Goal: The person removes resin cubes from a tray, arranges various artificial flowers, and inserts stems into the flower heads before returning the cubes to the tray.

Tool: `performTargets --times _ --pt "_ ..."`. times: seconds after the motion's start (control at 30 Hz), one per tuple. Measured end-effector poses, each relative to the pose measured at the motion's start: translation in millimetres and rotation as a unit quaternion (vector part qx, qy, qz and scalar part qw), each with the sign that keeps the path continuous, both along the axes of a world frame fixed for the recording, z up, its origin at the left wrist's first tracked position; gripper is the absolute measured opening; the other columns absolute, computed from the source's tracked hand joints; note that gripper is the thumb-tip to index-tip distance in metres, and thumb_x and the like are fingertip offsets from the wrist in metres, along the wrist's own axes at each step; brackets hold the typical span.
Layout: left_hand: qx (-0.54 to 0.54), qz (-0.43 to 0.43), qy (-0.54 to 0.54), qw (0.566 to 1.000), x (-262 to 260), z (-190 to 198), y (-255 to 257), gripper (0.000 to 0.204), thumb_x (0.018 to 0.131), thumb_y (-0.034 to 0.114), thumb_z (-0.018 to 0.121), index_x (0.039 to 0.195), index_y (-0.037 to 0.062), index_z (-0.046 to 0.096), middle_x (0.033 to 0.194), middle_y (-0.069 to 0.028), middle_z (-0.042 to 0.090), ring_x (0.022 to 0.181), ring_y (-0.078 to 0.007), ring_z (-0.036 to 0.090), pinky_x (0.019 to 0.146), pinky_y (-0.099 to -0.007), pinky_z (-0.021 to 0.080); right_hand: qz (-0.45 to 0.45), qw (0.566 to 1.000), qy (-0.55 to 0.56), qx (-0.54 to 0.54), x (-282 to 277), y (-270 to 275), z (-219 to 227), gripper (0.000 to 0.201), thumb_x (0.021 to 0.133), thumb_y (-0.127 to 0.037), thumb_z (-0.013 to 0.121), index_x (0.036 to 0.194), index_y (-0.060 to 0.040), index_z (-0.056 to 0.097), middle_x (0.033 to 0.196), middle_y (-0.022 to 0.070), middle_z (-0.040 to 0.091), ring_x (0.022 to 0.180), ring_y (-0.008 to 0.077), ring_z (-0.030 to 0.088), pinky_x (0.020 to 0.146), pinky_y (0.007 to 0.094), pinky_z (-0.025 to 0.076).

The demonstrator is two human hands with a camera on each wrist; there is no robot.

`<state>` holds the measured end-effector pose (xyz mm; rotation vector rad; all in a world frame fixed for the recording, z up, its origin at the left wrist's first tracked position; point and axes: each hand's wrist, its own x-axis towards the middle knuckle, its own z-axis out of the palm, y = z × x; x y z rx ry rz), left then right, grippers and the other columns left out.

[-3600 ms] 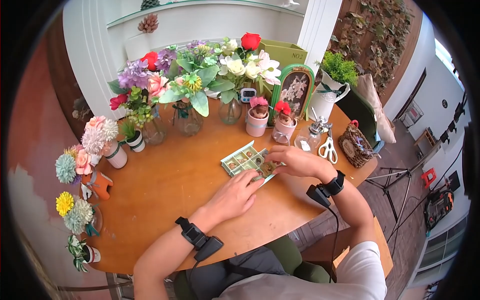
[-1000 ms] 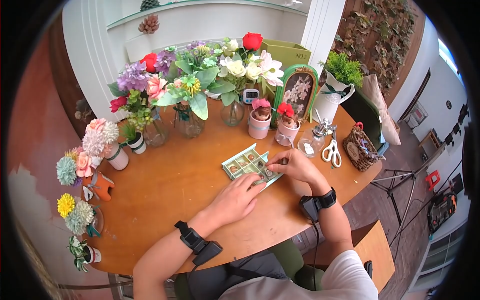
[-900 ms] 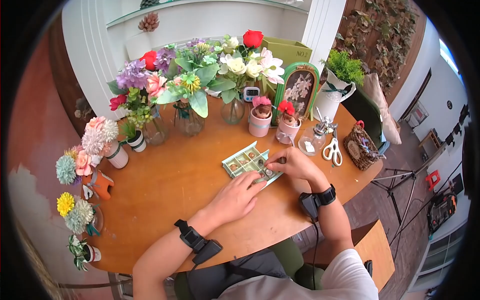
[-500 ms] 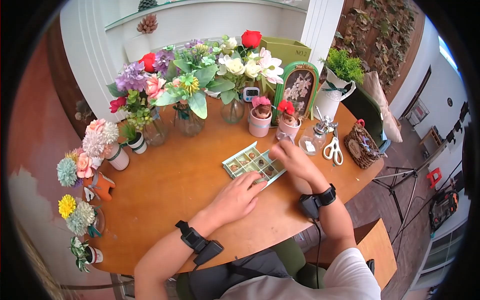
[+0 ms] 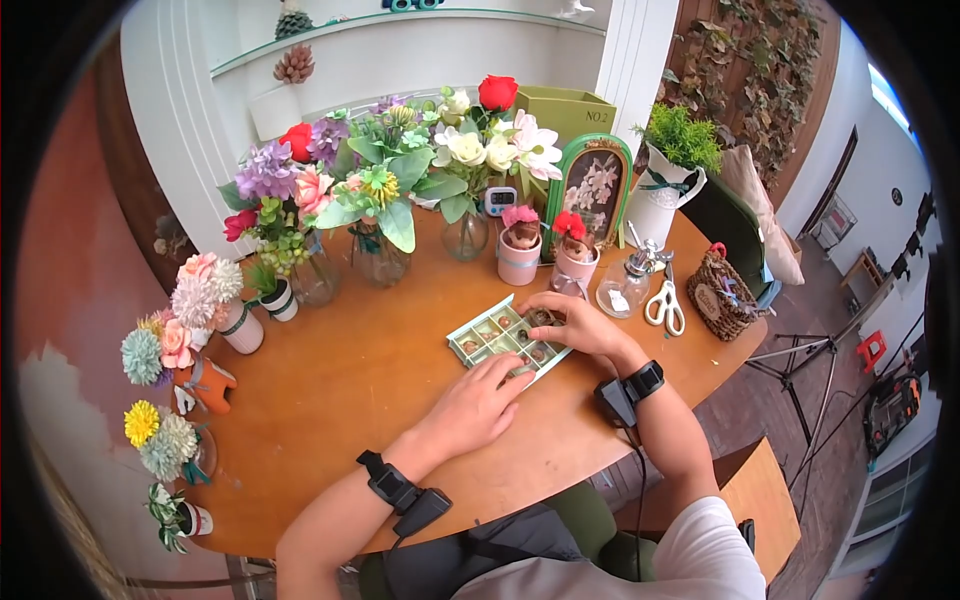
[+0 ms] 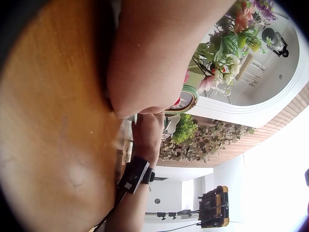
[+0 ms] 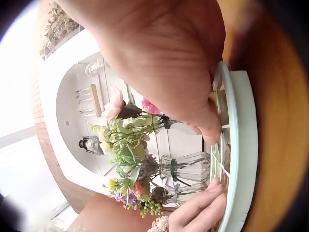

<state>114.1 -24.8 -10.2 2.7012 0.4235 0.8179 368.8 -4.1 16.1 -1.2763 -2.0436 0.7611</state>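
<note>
A pale green divided box (image 5: pixel 468 354) lies on the table, its small compartments holding little brownish and dark pieces (image 5: pixel 505 321). My left hand (image 5: pixel 472 405) lies low at the box's near side, fingers extended over its front compartments. Over the right end is my right hand (image 5: pixel 582 325), thumb and forefinger spread around a back compartment with small pieces visible between them. In the right wrist view, the right thumb (image 7: pixel 208 126) reaches down inside the box's rim (image 7: pixel 231 130), near the left fingertips (image 7: pixel 212 191). The other right fingertips are hidden there.
Behind the box stand two pink pots (image 5: pixel 518 262), a glass spray bottle (image 5: pixel 622 285), white scissors (image 5: pixel 665 308) and a wicker basket (image 5: pixel 722 298). Flower vases (image 5: pixel 380 258) line the table's back. More small pots (image 5: pixel 195 518) run along its left side.
Half a second ago the right hand was raised at the box's right edge; now it is lower, further left, with fingers spread over the back compartments. The left hand stays at the near side.
</note>
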Motion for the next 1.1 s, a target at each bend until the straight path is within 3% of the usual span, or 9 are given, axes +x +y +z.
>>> performTargets --times 0.1,0.23,0.3,0.43,0.5,0.63,0.7,0.9,1.1 --pt "0.002 -0.001 0.0 1.0 -0.3 -1.0 0.4 0.044 0.083 0.008 0.067 0.125 0.0042 0.055 0.126 -0.014 0.05 0.124 -0.0337 0.051 0.101 -0.0436 0.047 0.022 0.998 0.02 -0.051 7.6 -0.5 0.7 0.041 0.087 -0.012 0.073 0.126 -0.0044 0.062 0.129 0.0105 0.063 0.121 0.0227 0.057 0.105 0.0348 0.043" --pt "-0.002 -0.003 0.005 1.0 -0.6 1.2 0.2 0.044 0.083 0.008 0.067 0.125 0.0043 0.055 0.127 -0.0143 0.05 0.124 -0.0337 0.051 0.101 -0.0437 0.046 0.02 0.999 0.015 -0.039 5.2 -1.5 1.3 0.041 0.09 -0.013 0.07 0.129 -0.0037 0.061 0.132 0.0106 0.062 0.122 0.0223 0.057 0.105 0.0346 0.044" --pt "-0.002 -0.003 0.004 1.0 -0.5 0.1 0.2 0.044 0.084 0.008 0.067 0.126 0.0042 0.055 0.128 -0.0147 0.05 0.124 -0.0339 0.051 0.102 -0.0437 0.046 -0.013 0.994 0.056 -0.097 3.7 0.5 0.2 0.038 0.092 -0.012 0.066 0.129 -0.0027 0.061 0.133 0.0116 0.061 0.123 0.0234 0.057 0.104 0.0353 0.044" --pt "-0.001 -0.004 0.005 1.0 -1.0 -0.3 0.5 0.045 0.084 0.008 0.067 0.127 0.004 0.054 0.128 -0.015 0.049 0.125 -0.0341 0.05 0.102 -0.0437 0.046 -0.039 0.999 0.012 -0.027 0.3 4.7 -13.6 0.033 0.096 -0.014 0.061 0.127 -0.0025 0.063 0.13 0.0135 0.063 0.117 0.0251 0.06 0.101 0.0351 0.046" --pt "0.002 -0.003 0.008 1.0 -0.8 0.2 0.4 0.045 0.084 0.008 0.067 0.127 0.004 0.055 0.129 -0.015 0.05 0.125 -0.034 0.05 0.102 -0.0434 0.046 -0.05 0.988 -0.085 0.116 0.1 5.5 -15.1 0.03 0.096 -0.016 0.062 0.122 -0.0022 0.066 0.124 0.0151 0.066 0.108 0.0244 0.064 0.094 0.0349 0.049" --pt "0.008 -0.002 0.006 1.0 -0.2 -0.5 0.0 0.045 0.084 0.009 0.067 0.127 0.0041 0.055 0.129 -0.0151 0.05 0.124 -0.034 0.051 0.102 -0.0433 0.046 -0.14 0.989 -0.053 0.008 1.0 0.0 -13.7 0.025 0.095 -0.017 0.063 0.114 -0.0014 0.069 0.109 0.0157 0.07 0.097 0.0212 0.066 0.086 0.0336 0.051" --pt "0.004 0.006 0.012 1.0 -0.8 0.6 -0.7 0.044 0.084 0.009 0.066 0.127 0.0039 0.055 0.129 -0.0154 0.05 0.124 -0.0341 0.051 0.103 -0.0433 0.046 -0.173 0.982 0.071 0.021 5.5 5.0 -27.1 0.026 0.091 -0.019 0.07 0.109 -0.0017 0.071 0.095 0.0136 0.072 0.086 0.0193 0.067 0.078 0.0336 0.051" --pt "0.006 -0.003 0.013 1.0 -0.5 0.2 0.9 0.044 0.085 0.009 0.066 0.127 0.0039 0.055 0.129 -0.0154 0.05 0.125 -0.0343 0.051 0.103 -0.0431 0.045 -0.261 0.965 -0.015 -0.029 8.3 -2.4 -15.3 0.029 0.085 -0.027 0.076 0.096 -0.0011 0.074 0.083 0.0135 0.072 0.073 0.0217 0.067 0.069 0.0364 0.052" --pt "0.004 -0.003 0.013 1.0 -0.8 0.6 0.5 0.044 0.085 0.008 0.066 0.127 0.0034 0.055 0.129 -0.0156 0.05 0.125 -0.0348 0.05 0.104 -0.0436 0.045 -0.294 0.955 -0.03 -0.002 -1.4 -3.7 -15.3 0.028 0.084 -0.027 0.077 0.091 0.0001 0.074 0.081 0.0141 0.071 0.074 0.0207 0.067 0.07 0.0348 0.052"
